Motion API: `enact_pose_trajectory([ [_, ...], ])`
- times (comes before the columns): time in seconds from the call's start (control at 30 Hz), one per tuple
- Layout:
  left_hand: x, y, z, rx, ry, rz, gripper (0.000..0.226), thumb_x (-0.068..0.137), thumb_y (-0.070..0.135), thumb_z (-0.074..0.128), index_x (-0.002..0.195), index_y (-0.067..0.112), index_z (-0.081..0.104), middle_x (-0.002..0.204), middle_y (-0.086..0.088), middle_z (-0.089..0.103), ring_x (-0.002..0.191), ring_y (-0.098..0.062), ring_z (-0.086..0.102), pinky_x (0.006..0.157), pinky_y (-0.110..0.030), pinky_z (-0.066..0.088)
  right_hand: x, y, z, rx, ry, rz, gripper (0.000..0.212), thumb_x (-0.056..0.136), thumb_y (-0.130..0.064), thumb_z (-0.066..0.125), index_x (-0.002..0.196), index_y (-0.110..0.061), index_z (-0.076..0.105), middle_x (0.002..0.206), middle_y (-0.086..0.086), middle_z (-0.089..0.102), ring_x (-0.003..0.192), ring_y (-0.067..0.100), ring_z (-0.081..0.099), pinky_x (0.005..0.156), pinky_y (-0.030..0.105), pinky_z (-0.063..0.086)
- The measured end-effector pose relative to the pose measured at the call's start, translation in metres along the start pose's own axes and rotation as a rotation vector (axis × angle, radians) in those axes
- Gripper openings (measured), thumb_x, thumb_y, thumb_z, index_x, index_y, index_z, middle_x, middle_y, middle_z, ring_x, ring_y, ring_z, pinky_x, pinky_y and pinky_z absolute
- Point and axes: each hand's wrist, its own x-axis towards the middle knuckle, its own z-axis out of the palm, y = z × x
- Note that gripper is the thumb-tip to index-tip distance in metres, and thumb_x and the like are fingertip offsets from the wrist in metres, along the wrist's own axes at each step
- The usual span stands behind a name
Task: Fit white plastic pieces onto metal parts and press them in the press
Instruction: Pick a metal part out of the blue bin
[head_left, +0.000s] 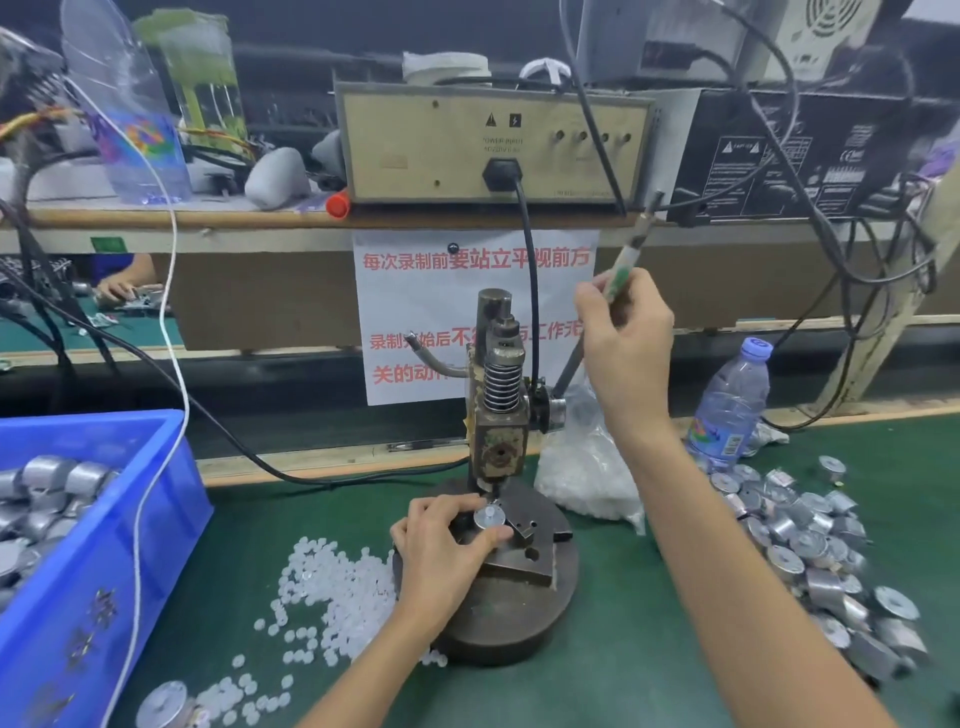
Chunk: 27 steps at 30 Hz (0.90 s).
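Observation:
A small hand press stands on a round dark base in the middle of the green mat. On its fixture block sits a round metal part with a white plastic piece on top, right under the ram. My left hand holds that metal part between thumb and fingers. My right hand is raised and grips the press lever, which slants up to the right. Loose white plastic pieces lie scattered left of the base.
A blue bin of metal parts stands at the left. A heap of metal parts lies at the right, with a water bottle and a bag of white pieces behind. Cables and a shelf with equipment boxes are behind the press.

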Motion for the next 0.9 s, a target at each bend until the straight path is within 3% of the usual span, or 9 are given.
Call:
enact_pose_trajectory([
  [0.13,-0.001,0.0,0.0,-0.015,0.01,-0.021,0.031,0.065,0.047,0.078,0.082,0.047,0.052,0.087,0.033,0.04,0.093,0.039,0.009,0.09,-0.028,0.025,-0.057,0.007,-0.013,0.118,0.041,-0.16,0.022,0.088,-0.01,0.053,0.077,-0.025,0.041,0.065,-0.018,0.047,0.055,-0.001,0.04,0.057,0.012,0.035],
  [0.3,-0.002,-0.001,0.003,-0.019,0.029,-0.011,0.032,0.065,0.046,0.079,0.083,0.047,0.052,0.086,0.033,0.039,0.093,0.039,0.008,0.089,-0.031,0.028,-0.075,0.018,-0.01,0.138,0.055,-0.191,0.022,0.087,-0.011,0.05,0.091,-0.031,0.04,0.082,-0.021,0.049,0.069,0.001,0.045,0.067,0.023,0.041],
  [0.4,-0.001,-0.002,0.004,-0.028,0.041,0.007,0.032,0.065,0.045,0.079,0.081,0.047,0.052,0.084,0.033,0.04,0.094,0.039,0.009,0.087,-0.031,0.027,-0.081,0.027,-0.005,0.169,0.093,-0.241,0.021,0.086,-0.015,0.046,0.098,-0.031,0.039,0.084,-0.015,0.047,0.074,-0.003,0.047,0.073,0.017,0.041],
  [0.63,-0.002,-0.003,0.003,-0.019,0.049,0.032,0.032,0.066,0.047,0.078,0.085,0.046,0.053,0.085,0.034,0.042,0.098,0.035,0.016,0.086,-0.028,0.023,-0.072,0.026,0.007,0.083,0.241,-0.298,0.022,0.083,-0.014,0.045,0.094,-0.031,0.035,0.078,-0.012,0.044,0.063,-0.005,0.05,0.06,0.011,0.041],
  [0.77,-0.001,-0.003,0.001,0.064,0.01,0.063,0.028,0.07,0.052,0.073,0.086,0.048,0.05,0.089,0.033,0.051,0.095,0.013,0.035,0.082,-0.02,0.015,-0.043,0.016,0.018,0.033,0.233,-0.131,0.017,0.089,-0.013,0.047,0.097,-0.028,0.043,0.073,-0.012,0.048,0.06,0.003,0.047,0.058,0.026,0.042],
  [0.9,-0.003,-0.004,0.001,0.12,-0.012,0.064,0.027,0.071,0.056,0.069,0.094,0.046,0.058,0.103,0.03,0.057,0.102,0.001,0.04,0.082,-0.022,0.016,-0.013,0.02,0.021,0.008,0.053,0.105,0.027,0.092,-0.005,0.046,0.114,-0.017,0.056,0.088,-0.008,0.06,0.066,0.001,0.05,0.065,0.019,0.043],
])
